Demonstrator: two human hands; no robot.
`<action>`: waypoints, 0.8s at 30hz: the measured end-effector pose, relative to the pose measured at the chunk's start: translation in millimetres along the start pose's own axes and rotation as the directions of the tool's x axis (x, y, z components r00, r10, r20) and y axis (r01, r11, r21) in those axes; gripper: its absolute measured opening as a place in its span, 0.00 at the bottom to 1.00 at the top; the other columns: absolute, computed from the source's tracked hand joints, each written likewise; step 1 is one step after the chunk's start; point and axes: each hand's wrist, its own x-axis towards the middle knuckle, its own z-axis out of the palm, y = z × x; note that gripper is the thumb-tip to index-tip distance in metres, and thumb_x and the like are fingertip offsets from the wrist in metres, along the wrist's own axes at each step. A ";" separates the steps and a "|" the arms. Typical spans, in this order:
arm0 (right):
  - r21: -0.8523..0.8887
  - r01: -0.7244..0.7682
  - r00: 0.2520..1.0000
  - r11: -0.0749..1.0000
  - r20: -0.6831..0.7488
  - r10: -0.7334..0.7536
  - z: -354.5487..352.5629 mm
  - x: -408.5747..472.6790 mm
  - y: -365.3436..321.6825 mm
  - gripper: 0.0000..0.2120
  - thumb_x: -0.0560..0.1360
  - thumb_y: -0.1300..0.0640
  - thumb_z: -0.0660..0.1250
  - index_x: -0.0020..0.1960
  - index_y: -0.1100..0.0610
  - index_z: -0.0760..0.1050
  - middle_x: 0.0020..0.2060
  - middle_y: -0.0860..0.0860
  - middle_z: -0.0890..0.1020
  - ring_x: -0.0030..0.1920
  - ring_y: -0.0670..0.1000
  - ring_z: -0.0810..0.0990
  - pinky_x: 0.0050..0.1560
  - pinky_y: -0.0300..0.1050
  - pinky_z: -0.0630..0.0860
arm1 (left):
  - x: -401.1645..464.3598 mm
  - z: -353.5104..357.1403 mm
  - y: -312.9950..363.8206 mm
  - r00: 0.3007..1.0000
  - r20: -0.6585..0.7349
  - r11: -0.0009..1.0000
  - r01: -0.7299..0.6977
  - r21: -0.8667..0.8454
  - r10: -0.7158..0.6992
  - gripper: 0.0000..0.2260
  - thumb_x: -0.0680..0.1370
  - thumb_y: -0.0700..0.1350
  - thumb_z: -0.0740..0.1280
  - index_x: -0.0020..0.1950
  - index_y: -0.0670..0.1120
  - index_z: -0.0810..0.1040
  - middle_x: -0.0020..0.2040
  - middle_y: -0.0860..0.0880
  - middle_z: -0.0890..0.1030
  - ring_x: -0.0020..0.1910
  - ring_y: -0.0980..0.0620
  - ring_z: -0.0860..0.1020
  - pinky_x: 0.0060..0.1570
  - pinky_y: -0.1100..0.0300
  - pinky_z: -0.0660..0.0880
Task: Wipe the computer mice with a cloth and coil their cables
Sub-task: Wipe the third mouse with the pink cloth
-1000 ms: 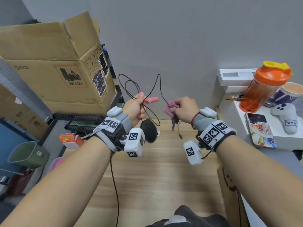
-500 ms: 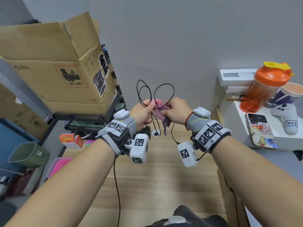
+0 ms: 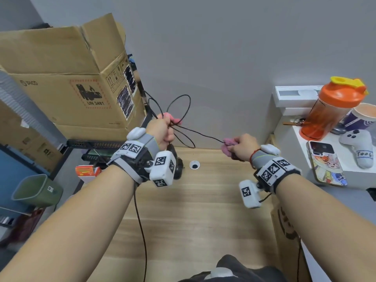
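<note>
**Two hands up over the worktop, cable stretched between them**

Two hands raised above the wooden worktop point(image 3: 183, 210). Left hand point(image 3: 160, 131) clenched around a bunch of black cable point(image 3: 183, 110) loops; loops fan up and out from the fist, in the air in front of the grey wall point(image 3: 213, 47). Pink fingertip covers visible on left fingers point(image 3: 175, 120). Black mouse point(image 3: 176, 165) hangs just under the left hand, mostly hidden behind the wrist tracker point(image 3: 162, 169), above the worktop near its far edge. One strand of cable runs taut from the left fist across to the right hand point(image 3: 242, 145). Right hand closed, pinching a pink cloth point(image 3: 228, 144) with the cable end going into the cloth; exact finger contact with the cable cannot tell, cloth covers it. Hands well apart.

Both wrists carry grey straps with white marker cubes. A thin black wire drops from the left wrist gear down toward the bottom of the view.

Round grommet hole point(image 3: 194, 165) in the worktop between the hands. Cardboard box point(image 3: 67, 78) on a rack at left, green bin point(image 3: 34, 190) below it. Right side shelf: orange shaker bottle point(image 3: 329, 110), paper cup point(image 3: 362, 117), phone point(image 3: 325, 161) in printed case, white controller point(image 3: 360, 145).
</note>
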 end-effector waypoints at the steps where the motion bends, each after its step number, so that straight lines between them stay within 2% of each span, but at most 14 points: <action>1: 0.003 -0.046 0.999 0.999 -0.019 0.046 -1.4 2.8 6.3 0.05 0.71 0.59 0.68 0.40 0.59 0.81 0.38 0.54 0.83 0.45 0.54 0.81 0.42 0.39 0.69 | -0.7 0.0 -0.8 0.999 0.013 0.998 0.037 0.050 -0.038 0.15 0.84 0.38 0.51 0.39 0.48 0.63 0.35 0.48 0.71 0.15 0.60 0.56 0.17 0.73 0.52; 3: -0.023 -0.063 0.995 0.998 -0.074 0.061 -5.6 7.2 7.5 0.05 0.71 0.58 0.68 0.40 0.59 0.81 0.36 0.55 0.80 0.47 0.58 0.81 0.41 0.40 0.68 | -3.8 6.7 -8.8 0.996 0.024 0.976 0.080 0.205 -0.087 0.15 0.83 0.39 0.51 0.37 0.48 0.63 0.30 0.50 0.65 0.17 0.58 0.55 0.18 0.73 0.52; 5: -0.004 0.005 0.993 1.000 -0.117 -0.006 -9.0 9.4 -5.5 0.05 0.72 0.56 0.68 0.38 0.56 0.79 0.35 0.55 0.80 0.46 0.58 0.81 0.41 0.42 0.69 | -6.1 10.0 -14.8 0.999 0.001 0.941 0.042 0.336 -0.045 0.14 0.83 0.40 0.54 0.38 0.48 0.68 0.28 0.52 0.63 0.19 0.57 0.55 0.18 0.70 0.53; 7: 0.036 0.109 0.986 0.993 -0.133 -0.103 -13.0 10.0 -16.3 0.06 0.73 0.54 0.69 0.39 0.55 0.79 0.36 0.56 0.81 0.45 0.58 0.80 0.43 0.44 0.72 | -6.4 11.7 -19.8 1.000 0.016 0.923 0.001 0.384 -0.008 0.12 0.84 0.43 0.57 0.43 0.46 0.75 0.30 0.51 0.62 0.22 0.56 0.55 0.19 0.68 0.54; 9: 0.057 0.199 0.971 0.978 -0.144 -0.189 -15.8 7.5 -26.7 0.07 0.73 0.54 0.69 0.45 0.57 0.81 0.39 0.57 0.83 0.46 0.58 0.80 0.46 0.46 0.73 | -6.6 11.7 -23.1 0.997 0.067 0.914 -0.003 0.405 -0.027 0.12 0.84 0.48 0.59 0.52 0.44 0.79 0.31 0.52 0.60 0.24 0.56 0.54 0.19 0.66 0.54; 11: 0.079 0.270 0.955 0.960 -0.149 -0.257 -17.3 3.8 -36.4 0.07 0.74 0.54 0.69 0.48 0.57 0.82 0.40 0.56 0.84 0.45 0.57 0.80 0.47 0.46 0.73 | -8.1 14.9 -26.0 0.988 0.128 0.886 0.016 0.463 -0.085 0.17 0.82 0.56 0.62 0.56 0.43 0.81 0.31 0.52 0.59 0.24 0.56 0.55 0.20 0.66 0.54; 14: 0.068 0.351 0.929 0.934 -0.154 -0.338 -14.5 0.0 -49.5 0.07 0.74 0.55 0.69 0.48 0.57 0.82 0.38 0.55 0.84 0.43 0.56 0.80 0.46 0.46 0.75 | -15.7 21.0 -27.3 0.964 0.216 0.831 0.010 0.556 -0.156 0.26 0.76 0.68 0.62 0.51 0.48 0.85 0.29 0.54 0.57 0.22 0.56 0.55 0.21 0.67 0.54; 17: -0.029 0.381 0.913 0.924 -0.144 -0.381 -8.8 -0.6 -55.7 0.07 0.74 0.54 0.67 0.47 0.56 0.82 0.32 0.52 0.80 0.39 0.55 0.78 0.41 0.45 0.72 | -23.3 25.8 -24.3 0.951 0.216 0.780 0.039 0.625 -0.221 0.30 0.68 0.77 0.61 0.41 0.53 0.87 0.27 0.55 0.57 0.21 0.55 0.56 0.23 0.65 0.54; 19: -0.070 0.389 0.909 0.918 -0.130 -0.395 -3.8 1.3 -56.0 0.05 0.74 0.55 0.67 0.44 0.56 0.80 0.29 0.49 0.77 0.38 0.56 0.76 0.39 0.45 0.71 | -24.2 27.3 -25.3 0.959 0.185 0.755 0.045 0.654 -0.217 0.26 0.67 0.74 0.67 0.38 0.51 0.87 0.27 0.54 0.57 0.22 0.54 0.56 0.24 0.63 0.54; 21: -0.109 0.400 0.903 0.910 -0.121 -0.411 1.5 3.0 -54.3 0.03 0.73 0.57 0.67 0.41 0.53 0.78 0.29 0.48 0.74 0.37 0.56 0.72 0.37 0.44 0.66 | -22.4 28.3 -27.6 0.969 0.167 0.781 0.041 0.623 -0.184 0.17 0.71 0.62 0.72 0.37 0.47 0.85 0.27 0.53 0.57 0.22 0.54 0.55 0.24 0.64 0.53; 24: -0.134 0.428 0.890 0.894 -0.107 -0.443 7.3 4.6 -48.3 0.04 0.74 0.53 0.68 0.44 0.53 0.79 0.31 0.48 0.74 0.38 0.56 0.73 0.38 0.44 0.65 | -19.0 27.5 -28.0 0.971 0.162 0.870 0.076 0.488 -0.176 0.09 0.77 0.49 0.70 0.41 0.44 0.78 0.28 0.52 0.57 0.20 0.56 0.53 0.20 0.67 0.51</action>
